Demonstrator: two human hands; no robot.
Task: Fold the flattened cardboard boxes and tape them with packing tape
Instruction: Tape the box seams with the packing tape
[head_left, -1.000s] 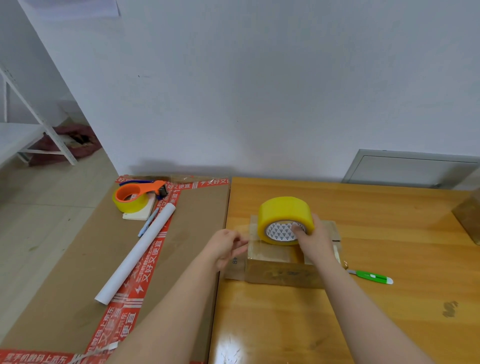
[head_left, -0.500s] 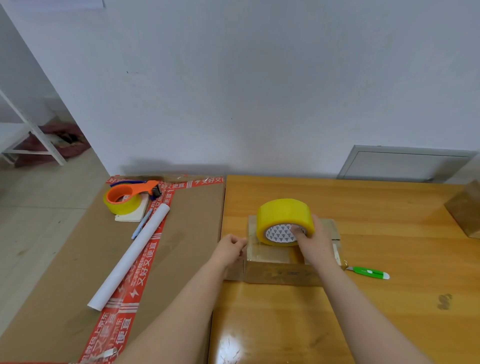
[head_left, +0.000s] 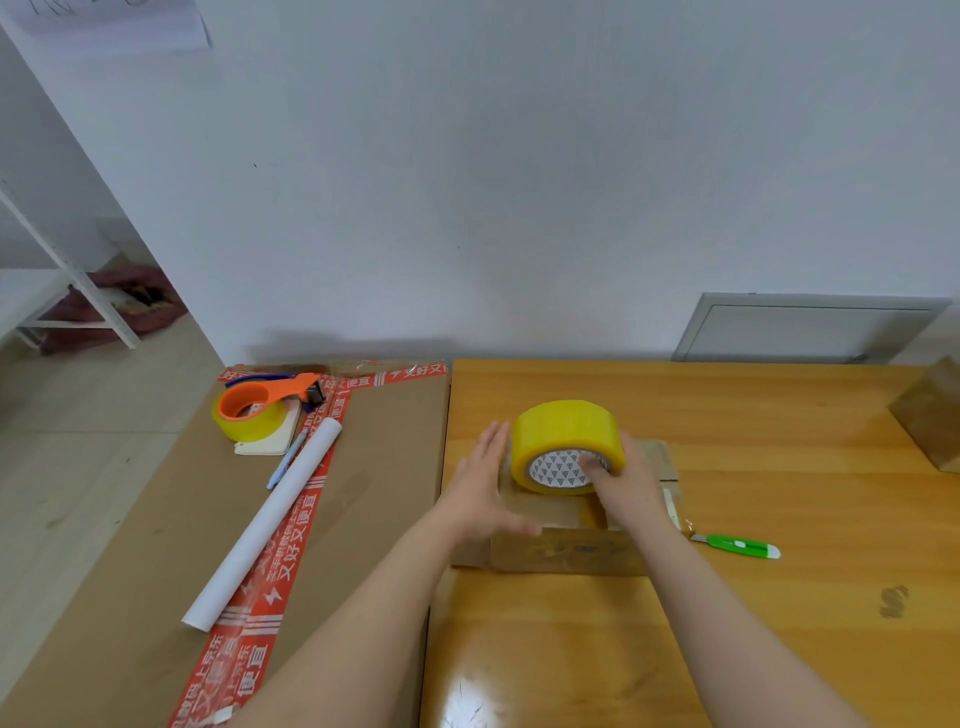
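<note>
Right hand (head_left: 631, 488) gripped the yellow tape roll (head_left: 563, 431), fingers hooked in its core, atop the cardboard box (head_left: 566, 553) on the wooden table (head_left: 727, 623). Left hand (head_left: 480, 478) lay flat, fingers straight, on the box's left side. Pinning the flaps while pulling tape straight would likely serve best.

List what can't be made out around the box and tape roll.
Head view:
- Small brown cardboard box top seam: covered by the yellow packing tape roll and both hands.
- Left hand: blurred; contact with the box unclear.
- Right hand fingertips: blurred inside the roll's core.
- Second brown cardboard box: cut by the right edge.
</note>
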